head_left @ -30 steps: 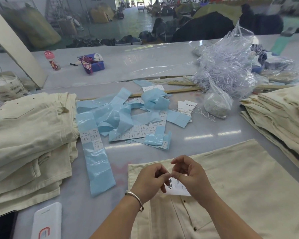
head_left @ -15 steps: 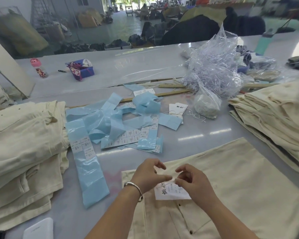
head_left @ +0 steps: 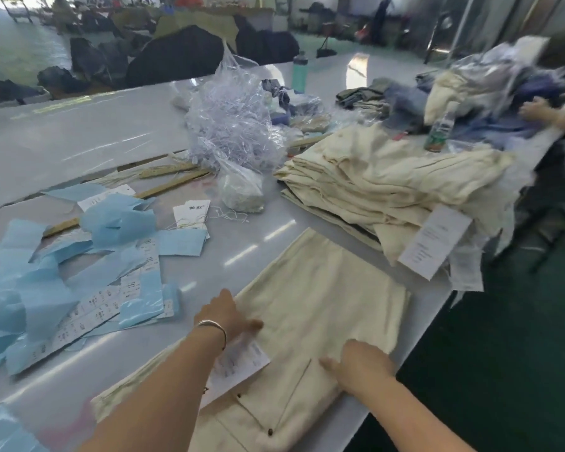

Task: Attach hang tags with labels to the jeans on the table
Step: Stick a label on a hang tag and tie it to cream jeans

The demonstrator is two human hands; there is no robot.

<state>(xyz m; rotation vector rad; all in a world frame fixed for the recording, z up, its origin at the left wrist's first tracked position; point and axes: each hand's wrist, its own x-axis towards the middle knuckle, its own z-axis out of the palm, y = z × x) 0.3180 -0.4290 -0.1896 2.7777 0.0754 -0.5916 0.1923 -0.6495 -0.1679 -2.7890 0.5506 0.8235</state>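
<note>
Cream jeans (head_left: 323,288) lie folded on the table in front of me, buttons toward me. A white hang tag (head_left: 245,363) lies on them near the waistband, partly under my left forearm. My left hand (head_left: 225,311) holds the jeans' left edge, thumb on top and fingers hidden. My right hand (head_left: 362,363) holds the right edge near the pocket, thumb spread on the cloth. Both hands are motion-blurred.
A stack of cream jeans (head_left: 372,181) with tags (head_left: 434,243) hanging off sits at right. Blue label strips (head_left: 79,278) cover the left. Loose hang tags (head_left: 191,213) and a plastic bag of strings (head_left: 232,132) lie behind. Another person's hand (head_left: 535,110) works far right. The table edge (head_left: 431,321) is close.
My hands have let go of the tag and moved apart to the jeans' left and right edges. The tag now lies on the jeans. My view has swung to the right.
</note>
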